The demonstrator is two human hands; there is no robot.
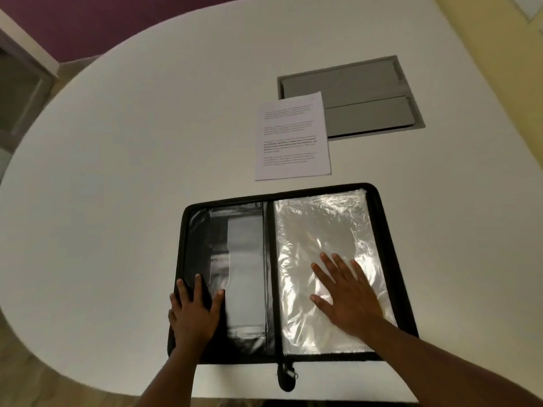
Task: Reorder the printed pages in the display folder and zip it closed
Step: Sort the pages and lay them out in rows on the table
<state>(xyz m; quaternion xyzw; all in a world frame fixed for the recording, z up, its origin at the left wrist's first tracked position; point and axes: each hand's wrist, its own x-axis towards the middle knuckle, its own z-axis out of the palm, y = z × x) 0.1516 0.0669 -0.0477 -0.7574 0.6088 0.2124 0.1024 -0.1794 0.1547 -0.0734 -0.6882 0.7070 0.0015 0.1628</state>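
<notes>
Near the front edge of the white table [117, 171], a black display folder [382, 230] lies open and flat, its spine running from near to far between the two halves. On the left half, the dark inner cover shows a glossy pocket [244, 274]. On the right half, a stack of clear plastic sleeves [317, 224] catches the light (wrinkled and shiny, so whether any sheet sits inside cannot be told). At the near end of the spine, the zip pull [286, 374] hangs over the folder's edge onto the table, and the zip is undone.

The left hand [192, 314] rests on the near left corner of the folder, fingers spread and straight, pressing on the cover and grasping nothing. The right hand [346, 298] lies flat on the clear sleeves, fingers splayed and pointing away, palm down, also grasping nothing.

Beyond the folder, just past its far edge and apart from it, the printed pages [293, 136] lie face up on the table. Their far right corner overlaps a grey hatch [367, 83] set into the tabletop.
</notes>
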